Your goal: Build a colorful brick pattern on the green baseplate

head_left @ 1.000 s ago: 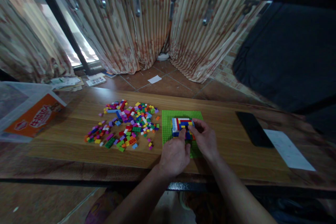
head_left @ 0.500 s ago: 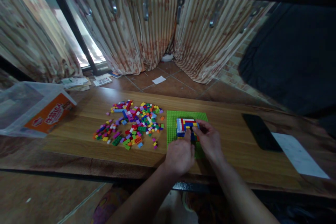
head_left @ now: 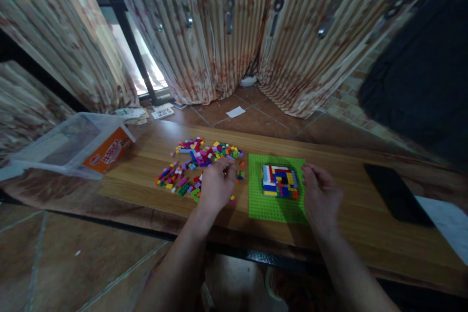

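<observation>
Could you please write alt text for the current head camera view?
The left hand is over loose toy bricks on a wooden table, the right hand at the right edge of a green board bearing joined bricks.

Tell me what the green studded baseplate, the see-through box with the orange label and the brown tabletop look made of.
Green square studded baseplate: likely moulded plastic, fairly matt, given its regular studs.
See-through box with orange label: probably smooth plastic; its walls are translucent.
Brown rectangular tabletop: wood or wood-look laminate, I cannot tell which; it shows streaked grain and soft sheen.
</observation>
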### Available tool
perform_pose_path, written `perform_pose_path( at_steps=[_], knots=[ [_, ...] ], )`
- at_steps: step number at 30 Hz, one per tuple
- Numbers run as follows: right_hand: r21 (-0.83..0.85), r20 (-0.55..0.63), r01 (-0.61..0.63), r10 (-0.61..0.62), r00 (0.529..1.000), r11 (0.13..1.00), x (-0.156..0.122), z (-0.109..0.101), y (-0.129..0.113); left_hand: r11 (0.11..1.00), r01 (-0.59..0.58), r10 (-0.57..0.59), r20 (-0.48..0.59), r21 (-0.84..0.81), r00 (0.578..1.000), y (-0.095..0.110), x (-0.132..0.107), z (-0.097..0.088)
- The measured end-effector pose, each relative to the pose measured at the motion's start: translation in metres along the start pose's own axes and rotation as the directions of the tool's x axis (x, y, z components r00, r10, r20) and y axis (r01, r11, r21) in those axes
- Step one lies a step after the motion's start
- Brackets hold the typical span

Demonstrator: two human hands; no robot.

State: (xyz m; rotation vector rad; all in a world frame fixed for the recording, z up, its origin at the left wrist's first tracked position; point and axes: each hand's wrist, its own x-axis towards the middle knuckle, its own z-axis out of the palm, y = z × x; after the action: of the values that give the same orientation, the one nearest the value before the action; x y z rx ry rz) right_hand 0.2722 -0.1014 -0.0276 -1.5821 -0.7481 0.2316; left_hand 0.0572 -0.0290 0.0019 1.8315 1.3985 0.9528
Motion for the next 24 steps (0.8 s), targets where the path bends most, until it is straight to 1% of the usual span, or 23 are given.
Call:
perform_pose_path(
  at_steps=[2,3,5,6,8,9,11,13,15,17,19,21,24],
  knots=[
    [-0.049,0.051,0.109,-0.107,0.993,0.993,-0.009,0.004,-0.011,0.997,0.051,-0.057,-0.103,-0.061,0.993,-0.013,0.010,-0.013],
    [-0.062,0.100,0.161,-0.155,0.983,0.985,-0.015,0.007,-0.016,0.994,0.066,-0.077,-0.133,-0.082,0.988,-0.017,0.013,-0.018],
    [-0.065,0.232,0.264,-0.243,0.942,0.962,-0.028,0.015,-0.025,0.990,0.088,-0.105,-0.156,-0.113,0.982,-0.023,0.016,-0.023],
    [-0.058,0.318,0.311,-0.277,0.906,0.949,-0.035,0.020,-0.028,0.988,0.096,-0.115,-0.156,-0.124,0.981,-0.025,0.016,-0.024],
    [-0.038,0.477,0.388,-0.325,0.817,0.921,-0.048,0.028,-0.033,0.982,0.113,-0.135,-0.150,-0.150,0.979,-0.028,0.017,-0.025],
    [-0.028,0.539,0.416,-0.337,0.772,0.909,-0.054,0.031,-0.034,0.979,0.118,-0.144,-0.152,-0.167,0.978,-0.029,0.017,-0.025],
    [-0.014,0.623,0.447,-0.342,0.703,0.894,-0.064,0.037,-0.034,0.972,0.119,-0.155,-0.172,-0.201,0.973,-0.032,0.019,-0.029],
    [-0.006,0.677,0.458,-0.334,0.656,0.889,-0.072,0.040,-0.032,0.966,0.126,-0.173,-0.205,-0.226,0.963,-0.036,0.022,-0.037],
    [-0.001,0.716,0.463,-0.323,0.619,0.886,-0.075,0.042,-0.029,0.960,0.137,-0.198,-0.247,-0.243,0.948,-0.039,0.024,-0.046],
    [0.001,0.732,0.464,-0.317,0.603,0.886,-0.076,0.044,-0.027,0.952,0.143,-0.220,-0.284,-0.269,0.933,-0.042,0.025,-0.055],
    [0.000,0.730,0.460,-0.315,0.607,0.888,-0.075,0.044,-0.026,0.940,0.140,-0.240,-0.312,-0.312,0.919,-0.044,0.025,-0.062],
    [-0.011,0.718,0.454,-0.309,0.623,0.891,-0.073,0.043,-0.025,0.922,0.140,-0.266,-0.328,-0.360,0.907,-0.045,0.025,-0.065],
    [-0.046,0.689,0.440,-0.291,0.664,0.897,-0.067,0.040,-0.025,0.894,0.137,-0.303,-0.350,-0.426,0.887,-0.044,0.025,-0.069]
  ],
)
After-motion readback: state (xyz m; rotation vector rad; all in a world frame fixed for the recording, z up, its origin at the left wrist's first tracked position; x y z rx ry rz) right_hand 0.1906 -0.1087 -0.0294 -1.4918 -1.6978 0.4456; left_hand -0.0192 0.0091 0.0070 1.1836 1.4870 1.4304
